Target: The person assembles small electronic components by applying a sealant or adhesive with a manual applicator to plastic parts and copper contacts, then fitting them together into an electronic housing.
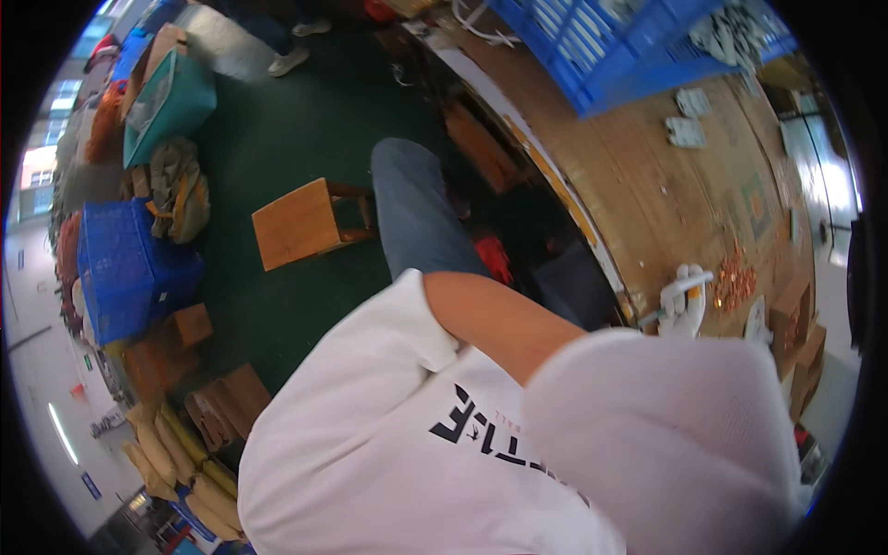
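My left arm [504,310] comes out of a short white sleeve and reaches right towards the workbench. A large blurred white sleeve [657,435] hides its far part. Past this sleeve a hand in a white glove [683,303] shows, in line with my left arm; its wrist is hidden. Its fingers look curled about a pale rod-shaped piece [700,280], too small to make out exactly. Orange-yellow patches show at the fingers. Small copper-coloured parts [735,279] lie heaped beside the glove. My right hand is out of sight.
On the brown workbench [647,203] stand a blue plastic crate [592,55] and small white-grey pieces [686,131]. Cardboard boxes [791,314] stand at its right. A wooden stool [296,225], a blue bin [120,268] and a teal bin [171,106] stand on the green floor. Another person's legs show at the top.
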The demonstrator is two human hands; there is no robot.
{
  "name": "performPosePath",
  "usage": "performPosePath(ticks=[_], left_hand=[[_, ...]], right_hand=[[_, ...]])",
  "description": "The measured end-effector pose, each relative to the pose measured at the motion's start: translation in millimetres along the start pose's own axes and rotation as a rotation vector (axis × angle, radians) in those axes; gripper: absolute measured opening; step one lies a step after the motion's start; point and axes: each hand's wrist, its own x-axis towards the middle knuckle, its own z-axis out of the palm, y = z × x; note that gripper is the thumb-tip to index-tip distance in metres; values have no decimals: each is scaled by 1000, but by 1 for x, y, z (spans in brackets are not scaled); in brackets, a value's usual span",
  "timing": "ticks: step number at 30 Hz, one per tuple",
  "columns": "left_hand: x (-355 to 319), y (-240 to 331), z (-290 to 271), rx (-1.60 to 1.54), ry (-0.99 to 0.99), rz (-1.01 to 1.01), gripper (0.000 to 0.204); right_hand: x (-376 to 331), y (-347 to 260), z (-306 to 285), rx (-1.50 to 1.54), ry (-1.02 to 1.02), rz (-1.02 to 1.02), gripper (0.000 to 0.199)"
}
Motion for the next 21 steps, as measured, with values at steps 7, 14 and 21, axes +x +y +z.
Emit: performPosePath(ticks=[7,14,21], left_hand=[[-52,-70,36,207,4,231,34],[-84,-91,52,310,2,307,32],[-17,20,6,66,61,99,35]], right_hand=[[-6,13,-27,-38,-96,-72,39],[-10,7,-25,-118,-89,-105,27],[3,8,3,-21,47,-42,26]])
